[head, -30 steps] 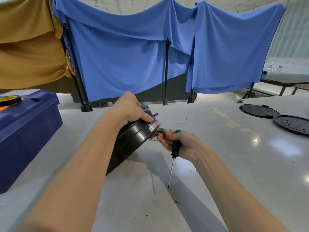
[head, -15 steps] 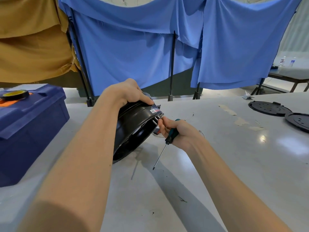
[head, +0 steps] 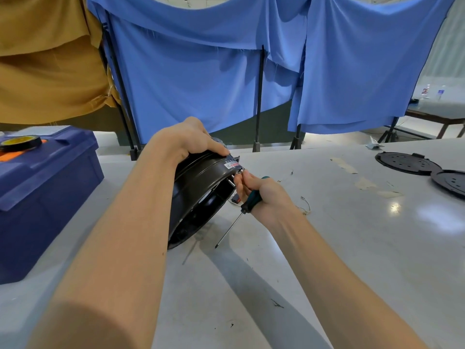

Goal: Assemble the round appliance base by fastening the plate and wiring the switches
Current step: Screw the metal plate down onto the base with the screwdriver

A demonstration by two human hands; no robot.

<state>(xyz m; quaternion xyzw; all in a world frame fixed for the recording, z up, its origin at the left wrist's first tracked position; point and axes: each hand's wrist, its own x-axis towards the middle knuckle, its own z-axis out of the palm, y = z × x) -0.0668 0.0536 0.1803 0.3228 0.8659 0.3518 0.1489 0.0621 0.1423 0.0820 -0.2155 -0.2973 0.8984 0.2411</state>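
One base (head: 201, 182) under the left hand (head: 186, 139); one screwdriver (head: 249, 201) in the right hand (head: 269, 197); two plates (head: 407, 163) (head: 450, 181) far right of both; one box (head: 45, 187) and one tape roll (head: 20, 142) left.

Left: blue bin (head: 45, 197) walls that side of the table (head: 327, 260) | centre: tilted round base (head: 198, 187), screwdriver (head: 249, 202) shaft slanting down beside it | right: open run to two black discs (head: 407, 163) | wire scraps (head: 305, 207), possibly loose, lie between | back: screen poles (head: 259, 96) close the far edge.

Grey table (head: 327, 248) carries tilted base (head: 201, 182), blue box (head: 37, 197), discs (head: 407, 163).
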